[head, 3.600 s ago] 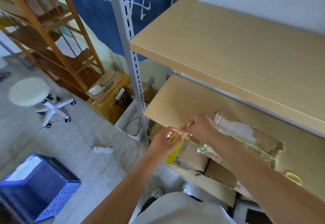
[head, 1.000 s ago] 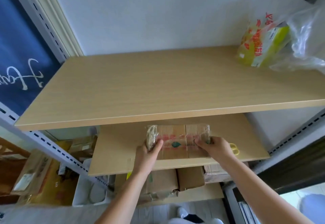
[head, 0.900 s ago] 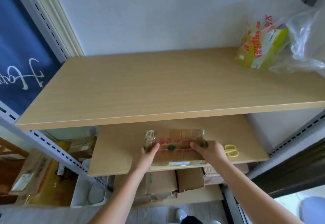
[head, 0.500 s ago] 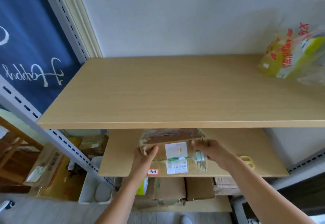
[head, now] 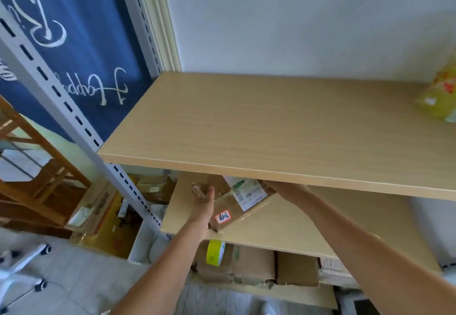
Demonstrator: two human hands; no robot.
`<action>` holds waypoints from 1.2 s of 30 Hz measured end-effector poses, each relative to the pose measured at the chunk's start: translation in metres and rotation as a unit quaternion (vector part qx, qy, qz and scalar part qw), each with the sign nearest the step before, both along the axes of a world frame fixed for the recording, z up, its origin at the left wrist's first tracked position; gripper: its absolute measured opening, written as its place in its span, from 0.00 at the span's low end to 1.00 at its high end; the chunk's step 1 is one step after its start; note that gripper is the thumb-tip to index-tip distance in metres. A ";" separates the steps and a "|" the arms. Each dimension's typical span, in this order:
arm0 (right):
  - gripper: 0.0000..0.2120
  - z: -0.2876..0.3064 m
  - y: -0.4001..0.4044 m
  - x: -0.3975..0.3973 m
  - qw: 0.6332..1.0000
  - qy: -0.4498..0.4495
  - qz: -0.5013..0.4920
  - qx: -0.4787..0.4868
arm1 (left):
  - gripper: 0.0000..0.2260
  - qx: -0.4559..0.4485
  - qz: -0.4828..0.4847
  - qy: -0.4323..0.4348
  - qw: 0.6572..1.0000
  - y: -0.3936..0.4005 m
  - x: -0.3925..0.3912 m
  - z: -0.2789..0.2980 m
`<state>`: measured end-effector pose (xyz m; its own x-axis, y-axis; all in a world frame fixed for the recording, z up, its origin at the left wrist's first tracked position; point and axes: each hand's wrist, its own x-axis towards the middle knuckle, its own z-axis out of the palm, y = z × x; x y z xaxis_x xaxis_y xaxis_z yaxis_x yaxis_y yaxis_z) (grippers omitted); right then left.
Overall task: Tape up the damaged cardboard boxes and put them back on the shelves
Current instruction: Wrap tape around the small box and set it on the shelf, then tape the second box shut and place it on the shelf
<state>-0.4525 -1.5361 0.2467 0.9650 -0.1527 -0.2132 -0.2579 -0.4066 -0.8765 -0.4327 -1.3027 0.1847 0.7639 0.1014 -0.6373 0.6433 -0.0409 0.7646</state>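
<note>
The top shelf [head: 283, 127] spans the frame; a yellow bag [head: 436, 99] lies at its far right. The middle shelf [head: 283, 225] sits below it and carries the box [head: 237, 203], taped, tilted, with one corner at the near edge and its far part hidden under the top shelf. A white label and a small red-edged sticker show on the box. The left hand [head: 201, 206] presses flat against the box's left side, fingers extended. The right hand [head: 283, 188] holds the box's far right end; its fingers are hidden, so the grip cannot be told. A yellow tape roll [head: 215, 253] hangs below the middle shelf, before flattened cartons [head: 259, 267] on the bottom shelf.
</note>
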 end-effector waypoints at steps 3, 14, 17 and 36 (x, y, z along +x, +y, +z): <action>0.07 0.003 0.030 0.031 0.997 0.010 0.076 0.018 | 0.19 -0.025 0.105 0.024 0.994 0.013 -0.012 -0.006; 0.23 -0.078 0.095 0.022 0.980 0.143 -0.079 -0.112 | 0.34 0.187 -0.066 -0.094 0.976 0.041 -0.006 -0.017; 0.20 -0.071 0.085 0.030 0.984 0.115 -0.009 -0.135 | 0.33 0.188 -0.073 -0.111 0.973 0.046 -0.006 -0.022; 0.34 -0.245 0.055 -0.109 0.825 0.151 0.375 -0.396 | 0.31 0.252 0.118 0.012 0.960 0.019 -0.163 -0.226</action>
<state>-0.5616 -1.4816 0.0019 0.7724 0.2561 -0.5813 0.1682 -0.9649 -0.2016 -0.5952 -1.2836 -0.0408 0.6671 0.5703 -0.4792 0.6979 -0.2535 0.6698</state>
